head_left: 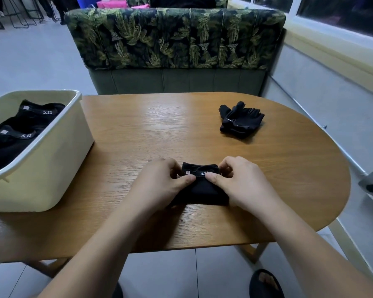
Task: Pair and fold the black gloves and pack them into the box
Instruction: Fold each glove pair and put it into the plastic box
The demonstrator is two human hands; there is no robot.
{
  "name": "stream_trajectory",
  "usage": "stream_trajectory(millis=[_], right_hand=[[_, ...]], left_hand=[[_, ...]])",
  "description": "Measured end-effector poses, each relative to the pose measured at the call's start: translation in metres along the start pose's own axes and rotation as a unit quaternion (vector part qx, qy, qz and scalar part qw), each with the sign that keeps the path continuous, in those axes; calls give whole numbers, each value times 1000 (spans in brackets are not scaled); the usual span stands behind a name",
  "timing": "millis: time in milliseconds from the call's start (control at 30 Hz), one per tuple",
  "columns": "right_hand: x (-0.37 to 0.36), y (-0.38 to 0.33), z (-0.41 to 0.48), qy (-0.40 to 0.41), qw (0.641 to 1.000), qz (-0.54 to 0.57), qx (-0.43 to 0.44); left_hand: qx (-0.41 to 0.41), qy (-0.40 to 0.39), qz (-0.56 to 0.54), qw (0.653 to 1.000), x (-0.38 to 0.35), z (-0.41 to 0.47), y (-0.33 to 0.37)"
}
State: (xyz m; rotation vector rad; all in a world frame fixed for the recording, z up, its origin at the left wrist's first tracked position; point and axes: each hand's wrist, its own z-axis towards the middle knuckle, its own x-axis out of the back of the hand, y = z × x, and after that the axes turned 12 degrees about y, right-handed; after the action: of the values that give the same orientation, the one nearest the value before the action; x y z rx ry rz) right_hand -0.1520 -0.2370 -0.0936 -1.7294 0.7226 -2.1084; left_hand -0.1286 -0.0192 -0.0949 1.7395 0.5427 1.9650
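Head view. Box (52,168) holding packed gloves (30,117) stands at the left edge of the bench (138,125); a loose pair (241,121) lies toward the far right edge, bare wood between. Near the near edge, left hand (159,181) and right hand (241,181) each pinch the folded gloves (202,190), thumbs pressed on the labelled cuff.

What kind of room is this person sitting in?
Probably a cafe or break room rather than a home: a padded booth bench in leaf-print fabric faces the oval wooden table, and black metal chair legs stand on the floor behind.
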Motion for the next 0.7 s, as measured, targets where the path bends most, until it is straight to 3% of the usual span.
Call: stream_trajectory(millis=[100,367,700], right_hand=[[5,-2,1,-43,999,-29,13],[7,-1,6,-93,995,-28,32],[19,-17,6,-66,994,90,14]], left_hand=[[-2,-37,1,999,2,3,2],[0,-37,-66,997,1,-2,0],[57,-47,-265,962,23,-5,-11]])
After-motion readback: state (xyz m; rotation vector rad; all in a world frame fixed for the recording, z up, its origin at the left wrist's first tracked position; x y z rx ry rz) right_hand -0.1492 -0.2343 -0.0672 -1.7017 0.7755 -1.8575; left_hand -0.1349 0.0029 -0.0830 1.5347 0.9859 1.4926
